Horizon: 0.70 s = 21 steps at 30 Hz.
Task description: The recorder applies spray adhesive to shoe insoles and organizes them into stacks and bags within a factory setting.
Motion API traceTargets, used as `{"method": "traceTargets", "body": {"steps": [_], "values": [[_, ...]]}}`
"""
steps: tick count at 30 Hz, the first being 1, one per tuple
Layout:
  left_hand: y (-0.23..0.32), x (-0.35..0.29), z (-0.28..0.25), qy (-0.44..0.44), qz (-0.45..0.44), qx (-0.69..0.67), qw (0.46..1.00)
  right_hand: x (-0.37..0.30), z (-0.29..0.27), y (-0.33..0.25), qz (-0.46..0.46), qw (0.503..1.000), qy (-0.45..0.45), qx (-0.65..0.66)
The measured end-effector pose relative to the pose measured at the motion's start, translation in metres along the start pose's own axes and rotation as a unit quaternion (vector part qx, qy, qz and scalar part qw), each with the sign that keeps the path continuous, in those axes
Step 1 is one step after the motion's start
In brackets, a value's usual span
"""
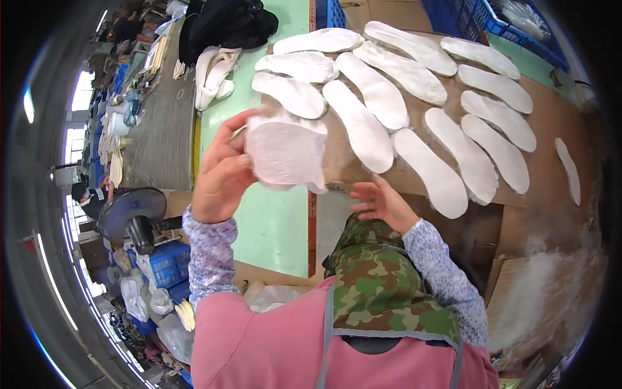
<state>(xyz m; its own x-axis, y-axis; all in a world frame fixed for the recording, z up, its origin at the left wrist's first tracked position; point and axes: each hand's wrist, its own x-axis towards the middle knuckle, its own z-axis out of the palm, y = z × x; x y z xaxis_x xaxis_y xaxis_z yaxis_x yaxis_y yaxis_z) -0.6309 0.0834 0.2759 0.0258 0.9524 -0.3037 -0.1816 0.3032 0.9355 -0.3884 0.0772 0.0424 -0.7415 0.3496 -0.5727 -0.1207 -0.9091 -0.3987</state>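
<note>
My left hand (223, 170) pinches a squarish white piece of fuzzy-edged material (287, 153) by its left side, raised above the green tabletop. My right hand (387, 204) hangs just off the table's front edge, fingers spread and holding nothing. Closest to it lies a white insole (358, 126), flat on the brown cardboard (346, 170). Several more white insoles of the same sort, such as one at the front (431, 174) and one at the back right (495, 89), spread over the cardboard. The held piece hides part of the cardboard's left side.
Curled white pieces (214, 78) and a black cloth bundle (227, 29) lie at the back left of the green tabletop (259, 220). Blue crates (453, 23) stand behind. A lone white strip (567, 172) lies far right. A fan (136, 217) stands left, near another person (91, 198).
</note>
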Motion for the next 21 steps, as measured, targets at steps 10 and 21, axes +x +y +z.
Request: {"method": "traceTargets", "body": {"steps": [10,21], "values": [[-0.001,0.048,-0.119,0.077,0.001,0.006,0.997,0.140,0.038,-0.026,-0.009,0.957,-0.110,0.268],[-0.155,0.134,-0.321,0.095,-0.087,0.212,0.969,0.143,0.037,-0.026,-0.029,0.997,0.049,0.059]]}}
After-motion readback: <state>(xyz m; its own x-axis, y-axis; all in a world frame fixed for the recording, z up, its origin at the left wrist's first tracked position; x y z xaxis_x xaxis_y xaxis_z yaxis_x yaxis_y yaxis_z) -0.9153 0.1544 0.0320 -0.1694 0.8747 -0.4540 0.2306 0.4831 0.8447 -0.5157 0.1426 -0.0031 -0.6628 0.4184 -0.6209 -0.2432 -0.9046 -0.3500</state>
